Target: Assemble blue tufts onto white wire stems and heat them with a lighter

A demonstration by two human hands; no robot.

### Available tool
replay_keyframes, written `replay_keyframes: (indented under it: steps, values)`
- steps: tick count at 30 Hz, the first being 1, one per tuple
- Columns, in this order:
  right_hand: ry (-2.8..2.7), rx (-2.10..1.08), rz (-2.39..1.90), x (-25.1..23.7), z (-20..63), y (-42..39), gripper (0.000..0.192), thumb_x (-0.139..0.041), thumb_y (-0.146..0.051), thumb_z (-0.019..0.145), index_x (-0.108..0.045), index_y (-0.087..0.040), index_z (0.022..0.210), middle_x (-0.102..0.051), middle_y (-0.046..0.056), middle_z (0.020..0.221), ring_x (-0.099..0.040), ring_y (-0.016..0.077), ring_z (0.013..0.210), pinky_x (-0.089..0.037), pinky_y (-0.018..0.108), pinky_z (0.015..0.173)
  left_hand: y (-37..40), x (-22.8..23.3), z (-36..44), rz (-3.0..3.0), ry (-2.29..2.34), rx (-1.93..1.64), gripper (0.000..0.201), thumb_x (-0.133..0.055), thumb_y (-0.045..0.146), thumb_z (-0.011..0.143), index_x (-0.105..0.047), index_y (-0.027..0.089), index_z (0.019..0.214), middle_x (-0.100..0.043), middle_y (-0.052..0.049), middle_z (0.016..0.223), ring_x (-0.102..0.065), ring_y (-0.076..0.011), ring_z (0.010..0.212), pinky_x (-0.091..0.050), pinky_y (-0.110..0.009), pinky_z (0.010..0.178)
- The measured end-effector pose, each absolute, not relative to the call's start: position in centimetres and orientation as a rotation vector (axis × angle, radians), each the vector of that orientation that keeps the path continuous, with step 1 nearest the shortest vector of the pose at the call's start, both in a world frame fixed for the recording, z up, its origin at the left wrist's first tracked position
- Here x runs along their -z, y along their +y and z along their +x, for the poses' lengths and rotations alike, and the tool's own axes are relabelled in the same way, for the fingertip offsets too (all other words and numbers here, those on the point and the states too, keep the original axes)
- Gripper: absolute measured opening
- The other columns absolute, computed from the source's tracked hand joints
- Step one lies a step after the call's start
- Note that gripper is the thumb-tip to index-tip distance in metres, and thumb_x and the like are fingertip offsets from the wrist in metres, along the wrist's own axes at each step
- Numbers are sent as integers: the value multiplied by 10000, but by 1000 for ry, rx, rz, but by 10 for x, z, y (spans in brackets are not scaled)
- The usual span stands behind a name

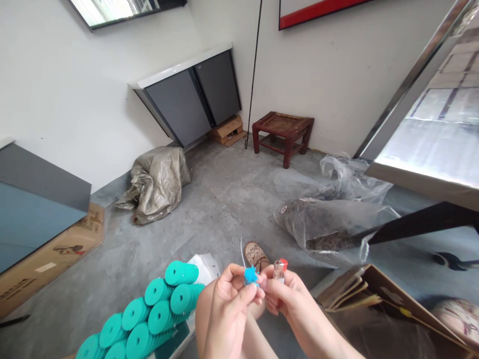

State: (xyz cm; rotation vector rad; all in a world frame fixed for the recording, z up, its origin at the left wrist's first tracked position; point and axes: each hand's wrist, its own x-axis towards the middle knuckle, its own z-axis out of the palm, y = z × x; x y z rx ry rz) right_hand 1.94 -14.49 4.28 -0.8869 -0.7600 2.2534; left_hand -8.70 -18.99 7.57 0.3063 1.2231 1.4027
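Both hands pinch a small blue star-shaped plastic piece (250,274): left hand (228,299) grip clamped, right hand (286,294) also clutching a red-capped lighter (279,269).

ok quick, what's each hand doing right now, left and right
Left hand: closed, pinching a small blue piece with a thin white strand.
Right hand: closed, holding a red-capped lighter, fingertips also on the blue piece.

floor (224,199): bare grey concrete | on it u see: crumpled sack (157,182) L, wooden stool (283,133) far, plastic bags (337,219) R, cardboard box (48,259) L edge, sandal (255,255) nr u
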Motion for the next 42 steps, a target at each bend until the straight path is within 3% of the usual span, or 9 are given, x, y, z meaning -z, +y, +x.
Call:
replay_keyframes:
  steps: [4,7,10,15,27,42]
  values:
    - [-948,-2189,-869,-44,28,-136,365,-516,-494,790,-527,-141,698,-365,-22,547,-316,102,554,-267,232,529,-189,-78,-87,320,1251,-1386,181,-646,160,730,-506,161,845,-652,-33,799,-609,-118,724,-478,-255,727]
    - [-1127,-2147,-929,-44,32,-130,507,-384,-594,826,-466,-149,597,-315,-21,534,-280,103,538,-233,239,508,-189,-82,-88,380,1272,-1352,152,-642,142,727,-515,158,808,-638,-8,725,-593,-96,671,-472,-213,680]
    - [-1263,-2072,-1038,-43,33,-129,558,-369,-628,816,-405,-154,522,-311,-15,529,-277,103,541,-230,247,525,-188,-84,-88,454,1310,-1327,138,-634,133,731,-507,158,778,-614,14,659,-584,-88,644,-462,-192,665]
    - [-1269,-2013,-1170,-41,31,-133,555,-354,-651,789,-374,-167,520,-360,-1,552,-340,121,576,-277,258,572,-188,-86,-88,468,1361,-1288,143,-636,136,729,-510,157,794,-619,9,677,-587,-95,650,-468,-203,674]
    - [-1230,-2041,-1180,-40,26,-133,446,-325,-538,821,-351,-179,558,-321,-21,547,-296,112,556,-259,260,547,-188,-84,-88,474,1274,-1287,126,-631,122,734,-524,149,794,-621,-5,725,-585,-88,666,-460,-200,651]
    - [-1048,-2141,-1058,-32,23,-135,500,-306,-561,847,-355,-169,540,-292,-31,489,-247,95,497,-201,253,497,-189,-77,-89,440,1206,-1318,120,-623,110,737,-531,145,806,-624,-13,754,-580,-80,674,-454,-190,653]
